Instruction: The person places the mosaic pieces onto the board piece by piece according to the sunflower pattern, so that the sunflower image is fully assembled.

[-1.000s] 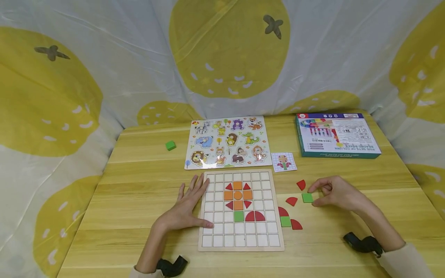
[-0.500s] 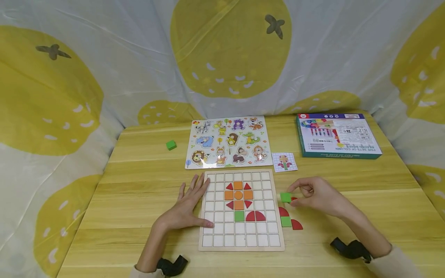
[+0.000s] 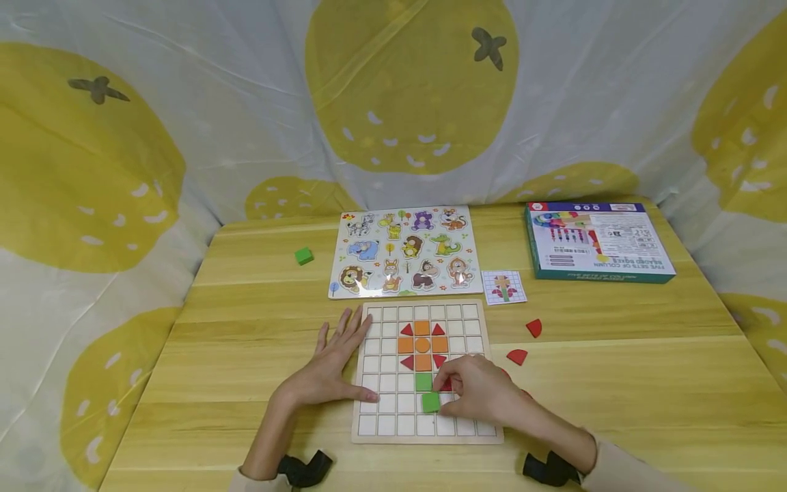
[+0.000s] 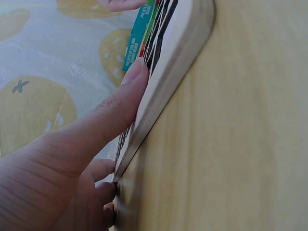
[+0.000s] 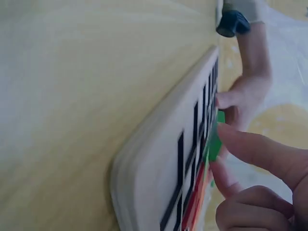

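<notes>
My right hand (image 3: 482, 391) pinches a green square tile (image 3: 430, 403) between thumb and forefinger, close over the gridded wooden board (image 3: 375, 432). In the right wrist view the same tile (image 5: 217, 137) stands tilted at the fingertips. Just above it on the board lies another green square (image 3: 423, 382), below a flower of orange squares (image 3: 422, 328), an orange circle (image 3: 422, 345) and several red triangles (image 3: 407, 363). Red quarter-circle pieces (image 3: 447, 385) are partly hidden by my right fingers. My left hand (image 3: 328, 369) rests spread along the board's left edge, thumb on its face.
Right of the board lie loose red quarter-circles (image 3: 518, 357), some hidden under my right hand. A small pattern card (image 3: 504, 287), an animal puzzle board (image 3: 404, 253) and a flat box (image 3: 601, 240) sit behind. A green block (image 3: 304, 255) lies at the far left.
My right hand has picked up the green square from the table on the right and carried it left over the board. The left hand has stayed in place.
</notes>
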Available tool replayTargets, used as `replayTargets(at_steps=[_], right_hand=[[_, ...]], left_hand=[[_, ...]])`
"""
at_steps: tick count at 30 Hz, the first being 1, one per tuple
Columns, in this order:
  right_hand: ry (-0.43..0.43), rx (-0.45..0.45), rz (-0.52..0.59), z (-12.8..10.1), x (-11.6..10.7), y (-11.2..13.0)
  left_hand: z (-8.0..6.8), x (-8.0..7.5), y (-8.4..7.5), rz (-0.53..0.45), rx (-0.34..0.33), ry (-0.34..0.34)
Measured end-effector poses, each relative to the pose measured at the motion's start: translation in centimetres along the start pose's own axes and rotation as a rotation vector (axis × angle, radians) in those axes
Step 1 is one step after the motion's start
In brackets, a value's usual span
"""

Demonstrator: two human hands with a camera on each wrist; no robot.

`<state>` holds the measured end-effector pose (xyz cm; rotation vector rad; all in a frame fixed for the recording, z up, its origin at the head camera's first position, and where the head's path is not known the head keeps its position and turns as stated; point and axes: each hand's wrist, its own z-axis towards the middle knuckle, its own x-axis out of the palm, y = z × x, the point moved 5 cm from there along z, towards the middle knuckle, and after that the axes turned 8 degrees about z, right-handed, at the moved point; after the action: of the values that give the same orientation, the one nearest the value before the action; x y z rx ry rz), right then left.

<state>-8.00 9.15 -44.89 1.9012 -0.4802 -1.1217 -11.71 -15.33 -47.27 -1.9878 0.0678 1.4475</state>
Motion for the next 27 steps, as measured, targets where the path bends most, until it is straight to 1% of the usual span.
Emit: replayTargets(at_steps=[3, 5, 12, 17, 27], right_hand=[[-0.031, 0.011, -0.073, 0.2, 0.6, 0.1], [-0.04, 0.019, -0.085, 0.3, 0.8, 0.1], [-0.039, -0.021, -0.052, 0.1, 0.7, -0.2], [-0.029, -0.045, -0.031, 0.2, 0.7, -0.2], [-0.051, -0.053, -0.095, 0.5, 1.3, 0.9]], left_hand=[[0.1, 0.0, -0.1, 0.0, 0.004, 0.001], [0.1, 0.0, -0.1, -0.001, 0.005, 0.001], [0.1, 0.0, -0.2, 0.015, 0.0, 0.007], [0.1, 0.2, 0.1, 0.016, -0.002, -0.001], [0.1, 0.2, 0.2, 0.01, 0.001, -0.004]])
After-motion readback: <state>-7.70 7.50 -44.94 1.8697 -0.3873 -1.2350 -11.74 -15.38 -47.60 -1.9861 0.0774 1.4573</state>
